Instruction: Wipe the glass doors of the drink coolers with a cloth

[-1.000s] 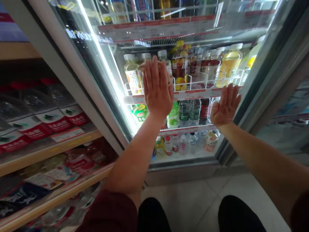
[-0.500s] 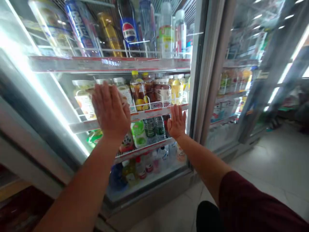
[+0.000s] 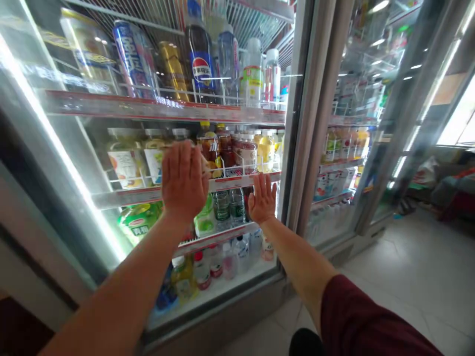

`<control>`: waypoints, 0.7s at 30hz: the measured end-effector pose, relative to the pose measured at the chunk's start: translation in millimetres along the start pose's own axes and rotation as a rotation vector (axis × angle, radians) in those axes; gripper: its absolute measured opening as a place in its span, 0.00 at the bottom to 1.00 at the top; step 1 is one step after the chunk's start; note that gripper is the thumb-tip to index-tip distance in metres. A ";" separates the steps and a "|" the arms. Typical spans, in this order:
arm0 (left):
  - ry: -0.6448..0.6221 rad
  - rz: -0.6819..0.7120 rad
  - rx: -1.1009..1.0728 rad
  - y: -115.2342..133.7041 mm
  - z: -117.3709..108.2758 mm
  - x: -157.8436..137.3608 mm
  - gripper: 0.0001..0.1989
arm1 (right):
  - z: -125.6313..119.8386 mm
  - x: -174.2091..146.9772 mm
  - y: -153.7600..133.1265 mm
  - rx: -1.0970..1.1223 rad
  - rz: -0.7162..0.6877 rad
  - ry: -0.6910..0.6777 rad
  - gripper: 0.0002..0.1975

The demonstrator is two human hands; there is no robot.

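Note:
My left hand (image 3: pixel 184 180) lies flat against the glass door of a drinks fridge, fingers straight and side by side. A pale edge (image 3: pixel 205 165) shows beside its fingertips; whether this is a thin cloth or a reflection I cannot tell. Lower and to the right, my right hand (image 3: pixel 262 199) rests open on the glass, fingers stretched upward, holding nothing. Behind the glass, yellow-capped tea bottles (image 3: pixel 209 148) and juice bottles (image 3: pixel 125 160) stand on the middle shelf. Clear water bottles (image 3: pixel 222 207) and a green pack (image 3: pixel 138 221) are on the shelf below.
Cans (image 3: pixel 134 59) and a cola bottle (image 3: pixel 200 62) stand on the top shelf. Small bottles (image 3: pixel 200 269) line the bottom. A grey metal door frame (image 3: pixel 306 128) runs along the right, with another fridge door (image 3: pixel 334 198) beyond. Pale tiles (image 3: pixel 393 277) cover the floor.
My left hand has slid right across the glass, uncovering juice bottles on the left. My right hand stays on the glass near the same shelf edge. The view has shifted slightly.

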State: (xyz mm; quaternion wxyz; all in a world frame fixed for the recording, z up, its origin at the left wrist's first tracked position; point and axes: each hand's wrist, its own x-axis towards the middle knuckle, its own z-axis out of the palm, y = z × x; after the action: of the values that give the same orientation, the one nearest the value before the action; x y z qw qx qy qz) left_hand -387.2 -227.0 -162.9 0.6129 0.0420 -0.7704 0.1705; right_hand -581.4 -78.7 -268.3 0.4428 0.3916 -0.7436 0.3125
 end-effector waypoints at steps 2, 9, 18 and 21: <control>-0.001 -0.008 -0.021 10.8 2.5 -15.9 0.39 | 0.1 -0.1 -0.1 -0.004 0.000 0.001 0.37; -0.160 0.348 0.001 40.8 12.6 -118.9 0.35 | 8.3 -1.5 1.3 -0.047 -0.041 0.115 0.36; -0.003 -0.096 0.153 -20.4 -24.2 -21.1 0.40 | 13.1 -2.8 5.1 -0.060 -0.074 0.172 0.36; -0.037 0.007 0.182 2.2 -17.5 -87.2 0.39 | 12.4 -3.0 5.3 -0.051 -0.072 0.164 0.36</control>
State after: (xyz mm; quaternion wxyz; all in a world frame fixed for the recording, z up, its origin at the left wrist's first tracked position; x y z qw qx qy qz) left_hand -350.2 -232.0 -243.5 0.5916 0.0982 -0.7631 0.2411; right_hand -590.2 -85.2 -276.7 0.5230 0.3799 -0.6978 0.3085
